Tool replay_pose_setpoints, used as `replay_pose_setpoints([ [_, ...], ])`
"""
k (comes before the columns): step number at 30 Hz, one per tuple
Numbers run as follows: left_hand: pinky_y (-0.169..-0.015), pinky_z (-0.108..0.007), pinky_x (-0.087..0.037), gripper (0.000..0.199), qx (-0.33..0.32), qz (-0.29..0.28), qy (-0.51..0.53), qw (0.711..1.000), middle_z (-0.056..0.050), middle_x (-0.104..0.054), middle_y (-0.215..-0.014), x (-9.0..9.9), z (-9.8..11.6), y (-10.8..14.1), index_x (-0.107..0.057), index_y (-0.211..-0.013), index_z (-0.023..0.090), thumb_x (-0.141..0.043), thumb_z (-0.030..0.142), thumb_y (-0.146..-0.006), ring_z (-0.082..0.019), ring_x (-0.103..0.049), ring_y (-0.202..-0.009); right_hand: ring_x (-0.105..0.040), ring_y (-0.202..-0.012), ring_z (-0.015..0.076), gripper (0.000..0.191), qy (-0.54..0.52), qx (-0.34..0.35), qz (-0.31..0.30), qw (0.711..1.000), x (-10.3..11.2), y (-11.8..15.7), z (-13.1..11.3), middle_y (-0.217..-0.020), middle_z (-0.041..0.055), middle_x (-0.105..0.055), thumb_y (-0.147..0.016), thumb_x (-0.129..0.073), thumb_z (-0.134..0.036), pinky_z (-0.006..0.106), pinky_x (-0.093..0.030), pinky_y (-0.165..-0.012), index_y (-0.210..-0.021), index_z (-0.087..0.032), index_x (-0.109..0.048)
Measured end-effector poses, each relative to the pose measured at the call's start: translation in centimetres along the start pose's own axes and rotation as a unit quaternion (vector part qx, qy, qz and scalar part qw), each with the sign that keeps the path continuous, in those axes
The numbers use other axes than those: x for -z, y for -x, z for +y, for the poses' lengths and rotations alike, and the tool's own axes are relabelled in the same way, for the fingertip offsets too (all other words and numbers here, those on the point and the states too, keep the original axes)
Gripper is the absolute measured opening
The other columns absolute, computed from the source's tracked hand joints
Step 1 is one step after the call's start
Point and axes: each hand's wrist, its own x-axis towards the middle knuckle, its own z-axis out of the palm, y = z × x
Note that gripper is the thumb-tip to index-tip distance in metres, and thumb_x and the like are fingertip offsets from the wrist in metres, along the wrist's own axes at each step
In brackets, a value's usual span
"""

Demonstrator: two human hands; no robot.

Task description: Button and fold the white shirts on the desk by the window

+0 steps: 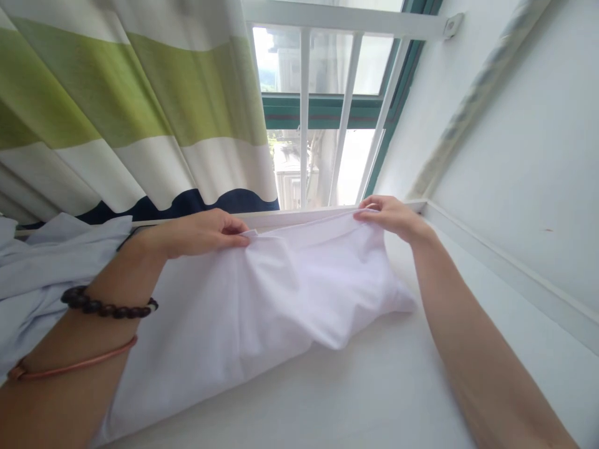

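1. While my forearms reach in from both sides, the beaded bracelet (110, 310) and reddish cord (79, 365) on my left arm sit nearest.
2. Beyond that, a pale flat surface (374, 386) lies under the white cloth (201, 330). Cloth is between my arms, slanting from lower left up to the right, smooth at left, bunched and creased toward the right.
3. Left hand (201, 234): closed, pinching the cloth's far edge between thumb and fingers; a small fold pokes up at the fingertips.
4. Right hand (390, 215): closed too, pinching the same edge farther right, near the cloth's right end.
5. Step in hand, my judgement: holding that edge drawn out between two pinches. It runs fairly straight; the fabric below hangs in loose folds.
6. What a next move calls for, also judgement: a firm, even grip at both points, hands moving together — uneven pull would likely deepen the creases, and thin fabric could slip out of a light pinch.
7. Left of my left hand, a crumpled pale-blue fabric (51, 262) is heaped, apart from my fingers.
8. Behind my hands: a low white board (266, 219), then the striped curtain (140, 93) at left and white railing (346, 19) across the green-framed window (281, 111). Plain white wall (524, 156) on the right — small mark on it, can't tell what.
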Motion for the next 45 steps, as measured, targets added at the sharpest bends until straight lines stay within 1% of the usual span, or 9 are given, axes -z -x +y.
replay_pose_setpoints([
  [3,-0.072,-0.024,-0.049,0.045,0.016,-0.038,0.004,0.999,0.0,-0.071,-0.096,-0.3,-1.0,-0.8,-0.071,-0.096,0.026,-0.056,0.062,-0.074,-0.023,-0.063,-0.089,-0.06,-0.091,0.0203,0.035,-0.001,0.005,0.007,1.0,-1.3,-0.7,0.9,-0.11,0.008,-0.064,-0.069,-0.071,-0.042,0.031,-0.046,-0.078,-0.094,-0.02,-0.061],
  [10,-0.082,-0.023,-0.046,0.056,0.012,-0.041,-0.014,0.999,-0.002,-0.064,-0.12,-3.4,-2.8,-1.9,-0.061,-0.117,0.027,-0.051,0.065,-0.078,-0.022,-0.059,-0.105,-0.062,-0.098,0.0247,0.04,0.055,-0.046,-0.21,0.975,1.4,0.2,1.3,-0.104,0.0051,-0.069,-0.068,-0.073,-0.052,0.033,-0.048,-0.081,-0.096,-0.025,-0.07],
  [14,-0.066,-0.021,-0.046,0.039,-0.032,-0.078,0.058,0.995,0.002,-0.068,-0.088,-3.6,-2.7,-1.3,-0.064,-0.089,0.021,-0.054,0.057,-0.081,-0.018,-0.061,-0.081,-0.061,-0.103,0.0267,0.037,0.043,-0.034,-0.188,0.981,2.3,0.3,1.2,-0.104,0.0056,-0.07,-0.069,-0.073,-0.054,0.036,-0.047,-0.088,-0.089,-0.024,-0.072],
  [19,-0.075,-0.022,-0.048,0.032,-0.032,-0.062,0.217,0.974,0.003,-0.07,-0.095,-4.0,-1.8,-1.4,-0.064,-0.097,0.018,-0.059,0.048,-0.084,-0.015,-0.061,-0.085,-0.058,-0.11,0.0281,0.044,-0.104,0.036,-0.126,0.986,1.7,0.0,2.3,-0.105,0.0065,-0.069,-0.075,-0.064,-0.062,0.04,-0.045,-0.097,-0.094,-0.023,-0.069],
  [23,-0.07,-0.024,-0.051,0.036,-0.014,-0.057,0.252,0.966,0.001,-0.072,-0.093,-4.2,-1.9,-2.0,-0.063,-0.098,0.016,-0.062,0.049,-0.081,-0.017,-0.064,-0.083,-0.062,-0.1,0.0241,0.034,-0.138,-0.011,-0.127,0.982,1.3,0.0,3.0,-0.101,0.006,-0.068,-0.079,-0.066,-0.054,0.038,-0.049,-0.094,-0.09,-0.023,-0.065],
  [30,-0.083,-0.028,-0.05,0.054,-0.029,0.006,0.214,0.976,-0.005,-0.067,-0.116,-2.8,-2.8,-2.1,-0.05,-0.122,0.015,-0.039,0.058,-0.091,-0.018,-0.062,-0.096,-0.063,-0.077,0.0198,0.023,-0.144,-0.037,0.064,0.987,0.6,-1.1,3.3,-0.083,0.0049,-0.066,-0.085,-0.06,-0.044,0.034,-0.054,-0.073,-0.093,-0.022,-0.059],
  [34,-0.08,-0.029,-0.046,0.046,0.001,0.067,0.061,0.996,-0.007,-0.068,-0.104,-3.2,-2.5,-4.7,-0.062,-0.103,0.013,-0.053,0.055,-0.084,-0.023,-0.06,-0.096,-0.063,-0.072,0.0175,0.025,-0.057,-0.085,0.137,0.985,-2.5,-2.4,5.0,-0.086,0.0074,-0.068,-0.085,-0.06,-0.039,0.028,-0.051,-0.064,-0.097,-0.018,-0.06],
  [39,-0.075,-0.031,-0.041,0.055,0.039,0.089,-0.046,0.994,-0.011,-0.066,-0.107,-3.9,-2.7,-5.5,-0.054,-0.12,0.016,-0.048,0.058,-0.085,-0.025,-0.06,-0.092,-0.064,-0.086,0.02,0.029,-0.002,-0.104,0.135,0.985,-3.0,-2.5,5.0,-0.104,0.0137,-0.067,-0.087,-0.059,-0.038,0.029,-0.05,-0.074,-0.103,-0.014,-0.062],
  [45,-0.076,-0.03,-0.044,0.074,0.098,0.011,-0.091,0.991,-0.01,-0.067,-0.11,-1.4,-5.5,-1.1,-0.061,-0.114,0.017,-0.061,0.074,-0.066,-0.027,-0.061,-0.092,-0.054,-0.118,0.0307,0.055,0.229,-0.039,-0.026,0.972,-2.5,0.0,-2.1,-0.144,0.0113,-0.046,-0.084,-0.059,-0.051,0.041,-0.043,-0.098,-0.131,-0.023,-0.052],
])
